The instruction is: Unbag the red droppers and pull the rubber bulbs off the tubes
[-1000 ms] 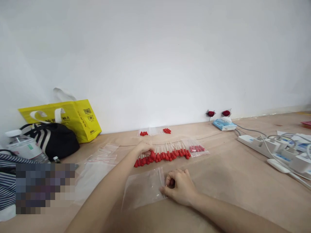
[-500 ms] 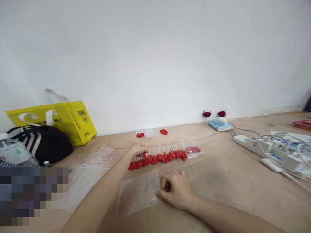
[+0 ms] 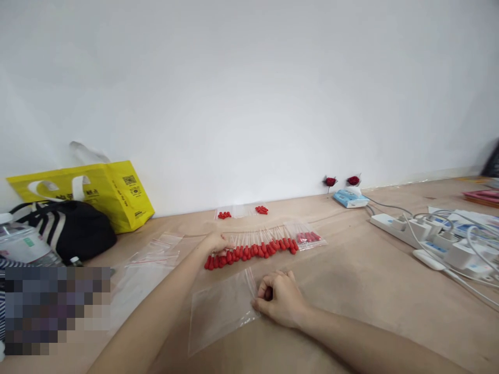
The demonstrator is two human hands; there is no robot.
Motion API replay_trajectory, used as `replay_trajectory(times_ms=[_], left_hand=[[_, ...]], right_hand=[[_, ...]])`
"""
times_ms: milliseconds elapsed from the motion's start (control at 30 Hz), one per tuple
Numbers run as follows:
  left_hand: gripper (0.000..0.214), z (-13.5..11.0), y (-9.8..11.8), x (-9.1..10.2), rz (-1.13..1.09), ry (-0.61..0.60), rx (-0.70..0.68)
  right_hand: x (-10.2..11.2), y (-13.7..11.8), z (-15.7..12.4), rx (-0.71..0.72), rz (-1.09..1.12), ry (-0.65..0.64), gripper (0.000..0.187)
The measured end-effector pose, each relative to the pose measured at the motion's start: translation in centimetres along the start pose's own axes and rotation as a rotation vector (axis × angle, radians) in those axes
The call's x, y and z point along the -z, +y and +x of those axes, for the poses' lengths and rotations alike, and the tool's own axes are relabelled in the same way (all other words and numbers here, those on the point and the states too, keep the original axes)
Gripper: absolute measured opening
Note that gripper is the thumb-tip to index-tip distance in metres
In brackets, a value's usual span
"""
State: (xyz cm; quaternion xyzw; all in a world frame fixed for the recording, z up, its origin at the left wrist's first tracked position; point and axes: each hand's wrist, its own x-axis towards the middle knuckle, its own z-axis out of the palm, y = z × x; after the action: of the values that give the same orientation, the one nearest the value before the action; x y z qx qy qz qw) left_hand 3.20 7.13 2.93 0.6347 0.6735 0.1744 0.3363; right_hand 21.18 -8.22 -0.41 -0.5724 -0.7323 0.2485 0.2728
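Observation:
A row of thin pale sticks with red bulb-shaped heads [image 3: 255,250] lies on the brown table covering, heads toward me. At its left end, my left hand [image 3: 216,243] has its thumb and fingers closed on sticks; how many they hold is hidden. My right hand [image 3: 284,300] pinches the open-looking right edge of a clear zip bag [image 3: 220,311], which lies flat in front of me. Just past the row's right end is another clear bag with red heads inside [image 3: 309,237]. Farther back, against the wall, rest bags with red-headed pieces [image 3: 262,210].
More clear zip bags [image 3: 150,265] are spread left of my left forearm. A yellow bag [image 3: 128,200], a black bag [image 3: 83,231] and a plastic bottle [image 3: 25,241] stand at left. Tissues [image 3: 350,198], two dark red roses [image 3: 353,181] and a cabled power strip [image 3: 390,226] occupy the right.
My left hand has shifted slightly left and down at the end of the row. My right hand stays at the bag's edge. The whole view has moved a little.

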Motion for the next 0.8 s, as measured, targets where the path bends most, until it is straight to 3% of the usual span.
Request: replay_trajectory(times_ms=[100, 233, 433, 533, 633, 700, 800], left_hand=[[0.031, -1.0, 0.3, 0.1, 0.068, 0.077, -0.051], [0.018, -4.4, 0.5, -0.3, 0.101, 0.173, -0.255], [0.027, -10.1, -1.5, -1.9, 0.132, 0.058, -0.599], [0.029, -11.4, -2.6, -2.8, 0.069, 0.006, -0.551], [0.035, -11.8, -3.7, -2.0, -0.063, 0.016, -0.462], [0.038, -11.7, -5.1, 0.3, -0.122, 0.122, -0.375], [0.04, -10.8, -8.3, 5.3, -0.037, 0.376, -0.21]], right_hand=[[0.0, 0.0, 0.0, 0.0, -0.008, 0.0, 0.011], [0.0, 0.1, 0.0, 0.006, -0.008, 0.008, 0.011], [-0.1, 0.6, 0.2, 0.06, 0.004, 0.034, 0.008], [-0.2, 0.7, 0.1, 0.1, 0.033, 0.064, 0.01], [-0.2, 0.8, -0.1, 0.129, 0.067, 0.088, 0.006], [0.0, 1.2, 0.0, 0.155, 0.054, 0.116, 0.01], [1.1, 2.3, 0.9, 0.196, -0.022, 0.231, 0.01]])
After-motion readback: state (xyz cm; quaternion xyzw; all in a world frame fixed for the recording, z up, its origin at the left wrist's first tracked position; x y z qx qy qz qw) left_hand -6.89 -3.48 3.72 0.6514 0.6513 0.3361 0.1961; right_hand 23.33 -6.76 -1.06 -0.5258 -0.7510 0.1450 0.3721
